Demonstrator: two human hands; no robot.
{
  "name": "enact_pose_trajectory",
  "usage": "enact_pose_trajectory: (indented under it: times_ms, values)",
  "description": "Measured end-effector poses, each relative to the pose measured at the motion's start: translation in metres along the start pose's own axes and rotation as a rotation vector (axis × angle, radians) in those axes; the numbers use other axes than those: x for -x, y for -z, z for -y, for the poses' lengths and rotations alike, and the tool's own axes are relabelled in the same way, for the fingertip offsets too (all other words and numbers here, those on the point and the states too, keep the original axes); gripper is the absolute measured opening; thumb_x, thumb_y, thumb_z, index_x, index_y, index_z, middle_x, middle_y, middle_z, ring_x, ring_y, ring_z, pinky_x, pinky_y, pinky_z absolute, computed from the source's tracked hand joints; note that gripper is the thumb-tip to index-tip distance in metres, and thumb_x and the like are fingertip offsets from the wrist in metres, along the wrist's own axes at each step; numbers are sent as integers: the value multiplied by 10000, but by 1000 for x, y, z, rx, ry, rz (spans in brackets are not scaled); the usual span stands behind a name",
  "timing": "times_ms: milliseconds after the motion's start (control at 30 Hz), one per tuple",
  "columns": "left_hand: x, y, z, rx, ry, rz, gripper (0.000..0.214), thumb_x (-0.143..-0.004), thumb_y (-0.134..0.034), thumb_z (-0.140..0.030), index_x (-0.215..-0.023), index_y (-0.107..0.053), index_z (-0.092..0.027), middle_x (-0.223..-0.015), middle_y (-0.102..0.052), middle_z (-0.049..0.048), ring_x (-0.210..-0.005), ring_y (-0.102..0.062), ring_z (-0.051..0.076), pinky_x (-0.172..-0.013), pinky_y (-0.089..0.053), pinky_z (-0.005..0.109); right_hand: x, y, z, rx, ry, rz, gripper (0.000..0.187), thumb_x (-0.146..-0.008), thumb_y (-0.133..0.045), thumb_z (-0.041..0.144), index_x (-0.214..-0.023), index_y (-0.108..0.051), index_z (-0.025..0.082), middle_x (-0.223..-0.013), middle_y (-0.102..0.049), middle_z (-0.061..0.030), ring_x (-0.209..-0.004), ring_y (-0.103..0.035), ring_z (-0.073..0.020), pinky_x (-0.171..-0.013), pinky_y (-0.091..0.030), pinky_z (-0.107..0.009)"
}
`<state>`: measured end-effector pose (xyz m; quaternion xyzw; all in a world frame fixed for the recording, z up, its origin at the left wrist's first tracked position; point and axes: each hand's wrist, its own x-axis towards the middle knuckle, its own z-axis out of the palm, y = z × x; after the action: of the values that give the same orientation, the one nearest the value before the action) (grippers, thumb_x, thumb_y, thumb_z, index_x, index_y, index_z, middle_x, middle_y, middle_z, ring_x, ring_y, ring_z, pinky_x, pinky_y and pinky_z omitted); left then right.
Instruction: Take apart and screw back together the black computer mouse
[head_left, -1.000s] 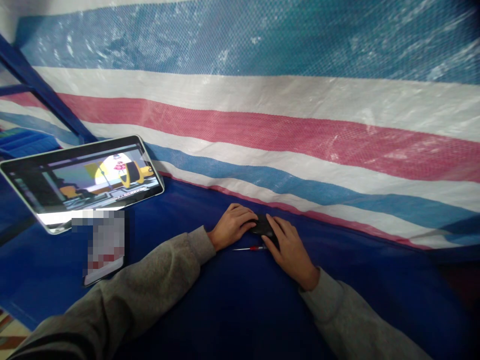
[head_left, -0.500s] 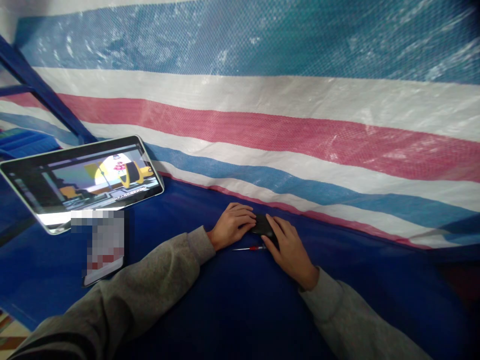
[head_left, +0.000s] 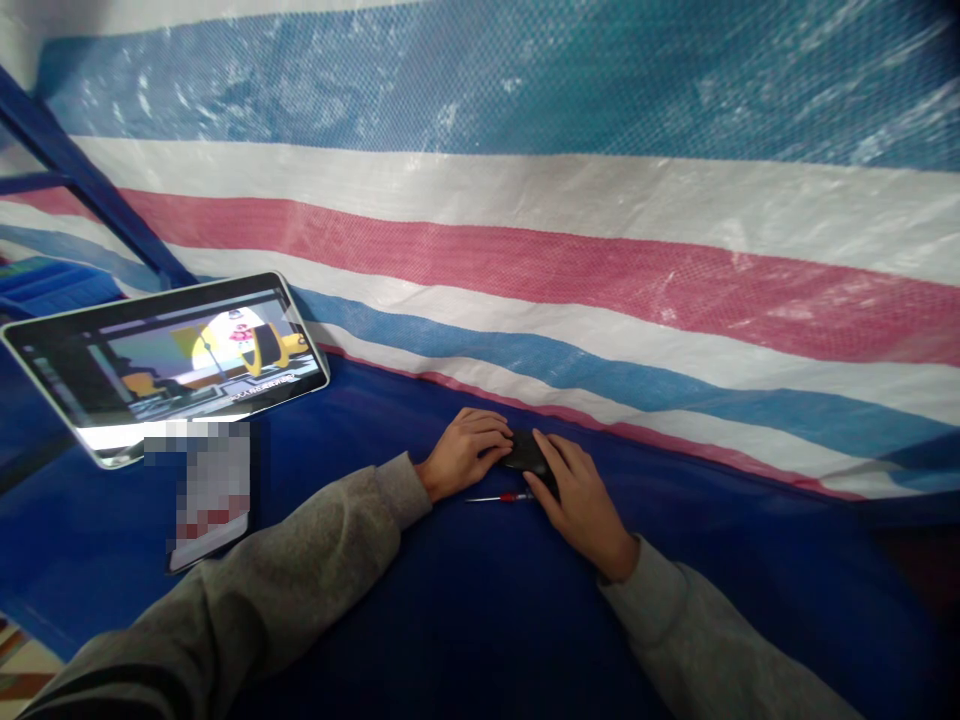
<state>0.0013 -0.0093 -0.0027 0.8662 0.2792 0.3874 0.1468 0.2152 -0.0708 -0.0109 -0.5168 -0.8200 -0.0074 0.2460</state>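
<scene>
Striped sheet: blue, white and pinkish-red bands, rising behind the black object between your hands.
Blue surface: spreads under and around the black object, giving you a level rest for the work.
Tablet: leans well to the left of the black object, screen lit with a picture.
Phone-like slab: left of the black object and nearer you, partly pixelated, so its screen is unreadable.
Right hand: you have the black object's right part between thumb and fingers, thumb on the near side. Keeping this grip light but steady should stop it skating.
Left hand: fingers bent and close together, tips at the black object's left end; whether you pinch it or only touch it, you cannot tell. Both wrists low would help, I judge.
Black object: rounded, mouse-like, mostly covered by your fingers; brace it from both ends before pressing hard.
Slim tool: red-banded, perhaps a screwdriver, just on the near side of the black object; mind your right thumb beside it.
</scene>
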Motion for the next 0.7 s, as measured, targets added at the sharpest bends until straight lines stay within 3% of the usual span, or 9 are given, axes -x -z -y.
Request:
enact_pose_trajectory:
  times_ms: [333, 567, 700]
  values:
    - [0, 0, 1, 32, 13, 14, 121, -918, -606, -245, -862, -689, -175, -1009, -734, 53, -1076, -637, 208, -938, -451, 376, 1, -1, -2, -3, -8, 17, 552, -948, -464, 399, -1428, -413, 131, -1245, -558, -169, -1117, -534, -277, -953, -458, -446]
    - [0, 0, 2, -28, 47, 111, 159, -964, -533, -269, -1047, -644, -191, -1068, -710, 58, -1055, -640, 188, -950, -426, 359, 0, 0, -1, -17, -5, 6, 545, -944, -470, 396, -1411, -435, 117, -1246, -563, -179, -1122, -540, -278, -956, -461, -448]
    - [-1, 1, 0, -44, 47, 123, 173, -981, -494, -268, -1051, -635, -194, -1058, -707, 52, -1027, -646, 177, -946, -419, 354, 1, 0, -1, -16, -2, -14, 555, -944, -460, 404, -1437, -415, 152, -1240, -574, -172, -1119, -551, -283, -947, -468, -460]
